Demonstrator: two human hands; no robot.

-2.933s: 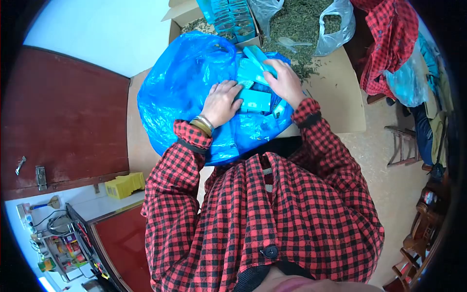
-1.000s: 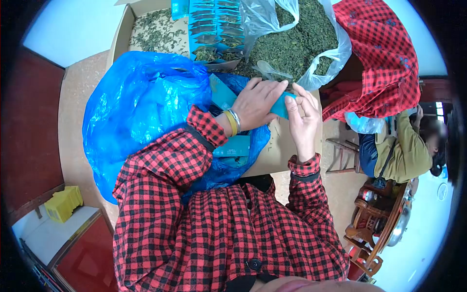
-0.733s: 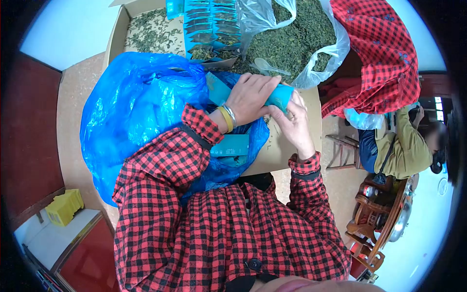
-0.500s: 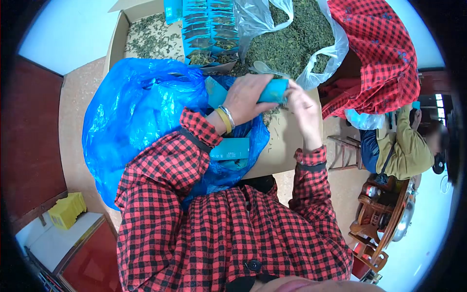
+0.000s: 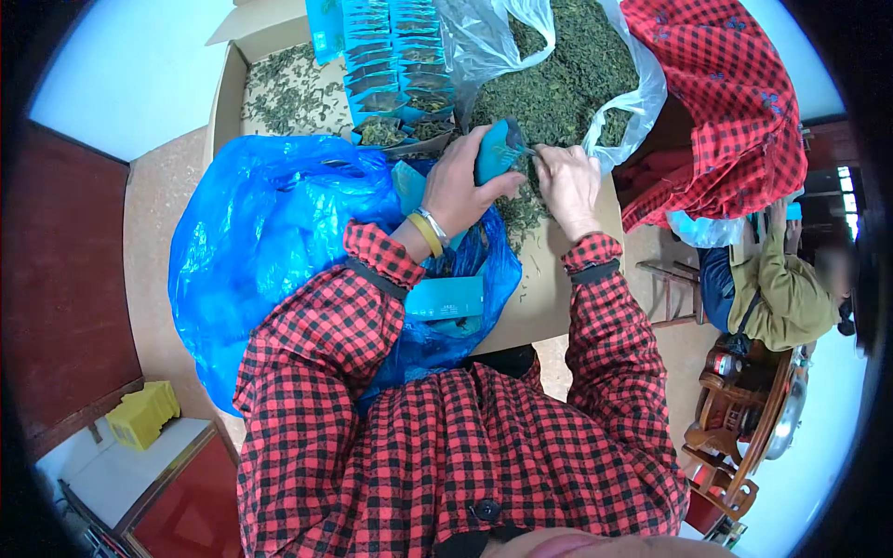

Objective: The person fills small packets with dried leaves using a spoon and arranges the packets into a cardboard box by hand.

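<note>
My left hand (image 5: 456,186) is wrapped round a small teal pouch (image 5: 499,152), its open end toward the right. Beside that end, my right hand (image 5: 567,182) has its fingers pinched on the handle of a clear spoon (image 5: 526,150); the spoon's bowl is hidden at the pouch mouth. Both hands are over the near edge of a heap of dried green leaves (image 5: 567,74) in a clear plastic bag (image 5: 642,102). Below my left hand, a blue plastic bag (image 5: 279,242) holds flat teal packets (image 5: 446,298).
Upright filled pouches (image 5: 377,70) stand in rows in a cardboard box (image 5: 226,102) with loose leaves. Red checked cloth (image 5: 735,112) hangs at the right. A person in an olive top (image 5: 791,298) sits beyond a wooden ladder-like frame (image 5: 672,293), near carved wooden furniture (image 5: 735,418).
My left hand has lifted the pouch out of the blue bag and turned its open end up. My right hand has left the pouch and taken hold of the spoon.
</note>
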